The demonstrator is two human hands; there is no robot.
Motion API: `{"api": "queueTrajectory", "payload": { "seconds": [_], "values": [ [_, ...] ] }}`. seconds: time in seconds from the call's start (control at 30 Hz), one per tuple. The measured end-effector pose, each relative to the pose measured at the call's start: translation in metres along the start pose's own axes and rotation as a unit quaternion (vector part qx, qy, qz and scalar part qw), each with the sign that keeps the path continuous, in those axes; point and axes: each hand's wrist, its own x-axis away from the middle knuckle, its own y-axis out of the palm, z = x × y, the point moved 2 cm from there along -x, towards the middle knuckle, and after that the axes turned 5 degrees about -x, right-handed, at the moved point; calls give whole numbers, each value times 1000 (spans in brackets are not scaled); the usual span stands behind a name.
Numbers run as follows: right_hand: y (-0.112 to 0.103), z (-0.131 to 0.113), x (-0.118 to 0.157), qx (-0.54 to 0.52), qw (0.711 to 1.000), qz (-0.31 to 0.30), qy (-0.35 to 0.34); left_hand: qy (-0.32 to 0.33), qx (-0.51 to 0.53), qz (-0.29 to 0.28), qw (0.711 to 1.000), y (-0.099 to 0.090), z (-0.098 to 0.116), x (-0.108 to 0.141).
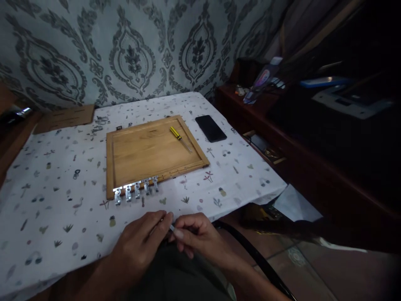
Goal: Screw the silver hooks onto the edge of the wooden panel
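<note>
My right hand (199, 236) is closed in a pinch on a small thin pale piece (172, 228) just off the table's front edge, above my lap. Its kind is too small to tell. My left hand (140, 238) meets it there with fingers closed; whatever lies between them is mostly hidden. Beyond the hands, a framed wooden panel (140, 154) lies flat on the table. Several shiny metal clips (137, 189) stand in a row along its near left edge. On the panel's right part rests a screwdriver (180, 138) with a yellow and black handle.
A patterned white cloth (203, 190) covers the table. To the panel's right is a black phone (211, 128); at the back left, a cardboard piece (65, 118). A dark wooden desk on the right carries a bottle (263, 80), with an open drawer (265, 146) below.
</note>
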Motion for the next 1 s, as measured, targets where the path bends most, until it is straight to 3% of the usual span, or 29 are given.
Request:
{"api": "queueTrajectory", "payload": {
  "seconds": [0.17, 0.33, 0.5, 0.67, 0.8, 0.9, 1.0],
  "values": [
    [-4, -7, 1, 8, 1000, -14, -10, -45, 70, -17, 996, 4, -3, -1],
    [-5, -8, -1, 17, 999, -27, 3, -123, 166, -41, 977, -4, -11, -6],
    [-8, -14, -4, 54, 998, -20, -3, -180, 195, -52, 963, -5, -14, -7],
    [-13, -23, -9, 81, 996, -2, -25, -183, 171, -62, 966, 1, -13, -6],
    [-20, -30, -22, 72, 995, 49, -53, -200, 90, -22, 975, -13, -31, -13],
    [-24, -32, -38, 72, 993, 86, -42, -235, 74, -35, 969, -23, -54, -24],
    [-26, -30, -53, 55, 994, 85, -30, -253, 101, -75, 959, -19, -75, -35]
  ]
}}
